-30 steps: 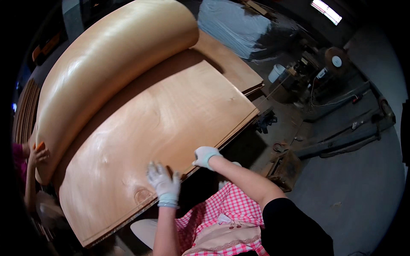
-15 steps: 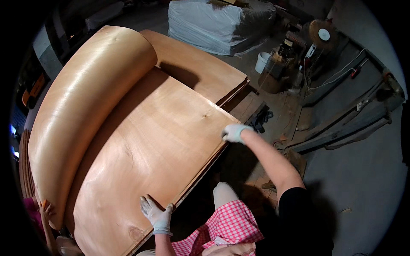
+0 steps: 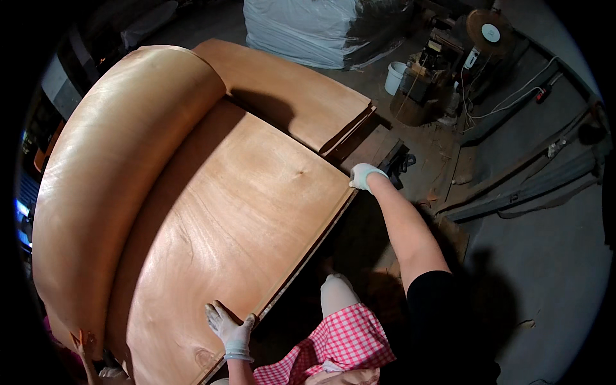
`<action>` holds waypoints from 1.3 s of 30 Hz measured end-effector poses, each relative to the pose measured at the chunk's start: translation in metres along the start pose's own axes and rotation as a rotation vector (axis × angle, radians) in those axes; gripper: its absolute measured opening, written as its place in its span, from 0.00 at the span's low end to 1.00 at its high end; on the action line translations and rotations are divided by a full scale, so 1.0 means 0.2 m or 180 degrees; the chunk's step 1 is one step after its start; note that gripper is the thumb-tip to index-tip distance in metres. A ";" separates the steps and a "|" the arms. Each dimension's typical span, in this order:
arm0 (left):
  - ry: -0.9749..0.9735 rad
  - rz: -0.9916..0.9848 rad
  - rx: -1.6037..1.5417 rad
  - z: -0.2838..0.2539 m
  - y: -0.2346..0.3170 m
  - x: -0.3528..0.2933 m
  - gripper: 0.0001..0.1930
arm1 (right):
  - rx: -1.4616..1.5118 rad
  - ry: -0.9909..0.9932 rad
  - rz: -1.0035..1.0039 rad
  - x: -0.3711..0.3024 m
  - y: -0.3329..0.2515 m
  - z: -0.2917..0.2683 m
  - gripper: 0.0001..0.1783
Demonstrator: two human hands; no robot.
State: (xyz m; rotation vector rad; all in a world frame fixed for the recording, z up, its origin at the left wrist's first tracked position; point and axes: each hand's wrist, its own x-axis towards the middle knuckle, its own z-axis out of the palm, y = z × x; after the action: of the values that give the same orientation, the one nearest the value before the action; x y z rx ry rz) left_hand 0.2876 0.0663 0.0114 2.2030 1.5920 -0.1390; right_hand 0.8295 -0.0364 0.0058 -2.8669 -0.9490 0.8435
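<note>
A large, thin sheet of wood veneer (image 3: 224,212) lies over a stack with its near part flat. Its far left side, or another sheet over it, rises into a big curl (image 3: 115,173); I cannot tell which. My left hand (image 3: 229,332), in a pale work glove with darkened fingertips, rests on the veneer by the near edge, fingers spread. At the right corner my right hand (image 3: 367,177), gloved too, has its fingers bent around the sheet's edge. Another person's hand (image 3: 83,346) touches the lower end of the curl at the lower left.
Behind lies a second stack of veneer sheets (image 3: 301,96). A plastic-wrapped bale (image 3: 301,32) stands at the back, with a white bucket (image 3: 396,78) and a machine with a round disc (image 3: 489,31) to its right. A pink checked apron (image 3: 350,340) covers my lap.
My right hand has slid outward to the sheet's right corner. The left hand has shifted slightly down and left. The other person's hand sits lower on the curl.
</note>
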 end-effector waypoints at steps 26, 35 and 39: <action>0.1472 0.1377 -0.3604 -0.21 -0.26 -0.91 0.11 | 0.3151 -0.1539 -0.3161 -2.19 -1.27 0.77 0.15; 0.1165 -0.0149 -0.6376 -0.04 -0.52 -0.89 0.02 | 0.2686 -0.1519 -0.2904 -2.22 -1.53 0.95 0.26; 0.2313 -0.0709 -0.5953 -0.15 -0.99 -0.77 0.06 | 0.0386 -0.0059 -0.3453 -1.92 -1.50 0.80 0.09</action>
State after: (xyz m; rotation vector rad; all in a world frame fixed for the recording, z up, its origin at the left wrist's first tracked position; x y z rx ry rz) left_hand 0.0472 -0.0082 0.0333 0.5197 1.1376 1.5222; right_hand 0.3264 -0.0307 0.1070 -1.7489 -2.0077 0.7127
